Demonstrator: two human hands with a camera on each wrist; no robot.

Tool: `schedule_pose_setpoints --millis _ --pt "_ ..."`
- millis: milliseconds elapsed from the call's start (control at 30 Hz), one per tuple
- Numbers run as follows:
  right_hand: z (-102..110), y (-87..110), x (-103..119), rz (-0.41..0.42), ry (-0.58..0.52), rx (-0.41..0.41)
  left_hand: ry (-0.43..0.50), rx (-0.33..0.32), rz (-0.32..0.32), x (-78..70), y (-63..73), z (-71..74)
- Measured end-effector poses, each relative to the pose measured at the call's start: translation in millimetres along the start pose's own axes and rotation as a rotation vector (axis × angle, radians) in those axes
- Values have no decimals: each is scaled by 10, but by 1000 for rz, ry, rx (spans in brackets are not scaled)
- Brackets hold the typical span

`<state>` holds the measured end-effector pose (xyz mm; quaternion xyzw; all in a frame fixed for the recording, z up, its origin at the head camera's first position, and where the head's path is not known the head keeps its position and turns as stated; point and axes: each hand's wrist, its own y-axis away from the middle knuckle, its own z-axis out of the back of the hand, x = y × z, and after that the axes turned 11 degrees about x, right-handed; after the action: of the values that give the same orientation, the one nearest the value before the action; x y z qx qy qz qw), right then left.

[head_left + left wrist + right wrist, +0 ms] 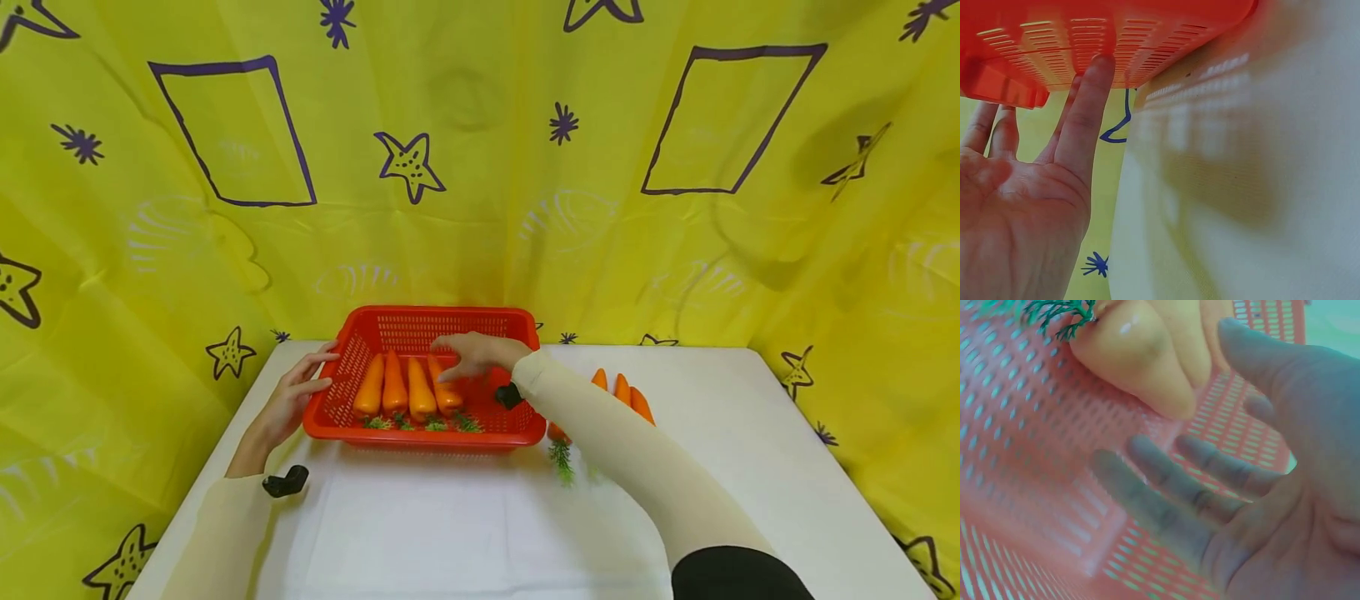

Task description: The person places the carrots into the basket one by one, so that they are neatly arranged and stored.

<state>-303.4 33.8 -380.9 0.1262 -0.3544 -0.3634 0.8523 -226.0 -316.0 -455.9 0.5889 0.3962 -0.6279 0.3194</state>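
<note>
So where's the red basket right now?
In the head view, the red basket sits slightly left of centre on the white table, between the left hand and the loose carrots.

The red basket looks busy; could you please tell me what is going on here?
A person has both hands at the red basket, where four carrots lie side by side. The left hand has its fingers at the basket's left side. The right hand is inside, open, by the rightmost carrot, with nothing in its grip. More carrots lie on the white table to the right, partly hidden by the right sleeve.
</note>
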Motion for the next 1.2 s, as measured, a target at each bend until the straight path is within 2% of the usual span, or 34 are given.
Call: schedule_pose_setpoints --millis 100,267,433,567,833,1000,1200 --pt "66 134 38 55 131 -35 10 -2 6 2 1 -4" --pt "152 396 58 130 223 -118 22 -7 -1 12 15 4" --pt "185 708 -6 175 233 -214 22 -2 -6 10 21 -2" --pt "192 983 -106 203 200 -279 20 -2 -14 9 17 -8" --pt "122 1561 -490 181 131 -368 2 -3 -12 5 3 -16" --pt "33 1890 -796 134 142 -423 -4 -4 -7 0 11 -10" --pt "-78 2246 -1060 72 127 -480 -4 -18 -3 4 12 -13"
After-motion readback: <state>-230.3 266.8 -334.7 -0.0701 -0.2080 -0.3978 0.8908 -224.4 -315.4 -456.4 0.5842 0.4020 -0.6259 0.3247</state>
